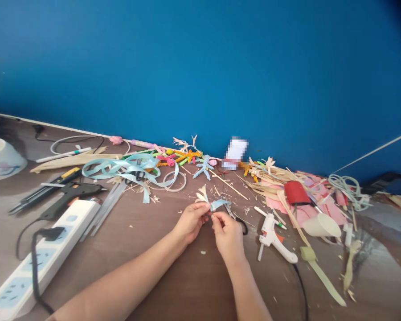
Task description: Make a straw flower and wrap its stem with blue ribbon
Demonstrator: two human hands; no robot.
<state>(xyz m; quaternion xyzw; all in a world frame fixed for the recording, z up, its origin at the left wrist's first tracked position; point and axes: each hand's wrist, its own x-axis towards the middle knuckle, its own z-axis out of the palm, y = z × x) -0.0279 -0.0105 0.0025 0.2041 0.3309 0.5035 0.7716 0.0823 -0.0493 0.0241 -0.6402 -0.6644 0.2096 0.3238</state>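
Observation:
Near the middle of the table, my left hand [193, 221] is closed in a pinch on a small pale husk flower [202, 193], its petals pointing up. A short light-blue ribbon [219, 203] sticks out to the right from the flower's base. My right hand [227, 232] is closed too, thumb and forefinger pinched just below the ribbon, close to the left fingertips. What lies between the right fingertips is too small to make out. Behind the right hand lie scissors [242, 225] with black handles, partly hidden by it.
On the right are a white glue gun [273, 238], a red spool [296, 193], a paper cup [322, 225] and a pale green ribbon roll [308, 254]. On the left are a power strip [50, 249], a black glue gun [75, 194], glue sticks [108, 207] and looped blue ribbon [120, 168].

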